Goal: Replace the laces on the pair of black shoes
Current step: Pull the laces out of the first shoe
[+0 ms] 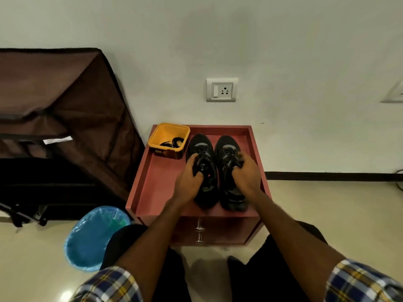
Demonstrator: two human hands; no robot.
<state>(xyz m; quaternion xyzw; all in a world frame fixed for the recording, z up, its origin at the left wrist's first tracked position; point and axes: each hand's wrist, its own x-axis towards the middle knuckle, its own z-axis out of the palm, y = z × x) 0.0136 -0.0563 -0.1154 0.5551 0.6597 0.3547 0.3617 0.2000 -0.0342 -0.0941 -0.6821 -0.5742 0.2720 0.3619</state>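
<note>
Head view: both hands, left hand (189,178) and right hand (246,173), each grip a shoe; soft laces (201,156) need pinching at the ends.

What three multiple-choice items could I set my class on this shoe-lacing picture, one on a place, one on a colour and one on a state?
1. Where does the tub with the spare laces stand?
A. on the floor
B. at the cabinet top's far left corner, beside the shoes
C. between the two shoes

2. What colour is that tub?
A. yellow
B. blue
C. white

3. What are the hands doing?
A. both hang idle
B. both reach into the tub
C. each grips one black shoe

Answers:
1 B: it sits on the red cabinet top, left of the left shoe.
2 A: its walls and rim are yellow.
3 C: the left hand curls round the left shoe and the right hand round the right shoe.
</note>
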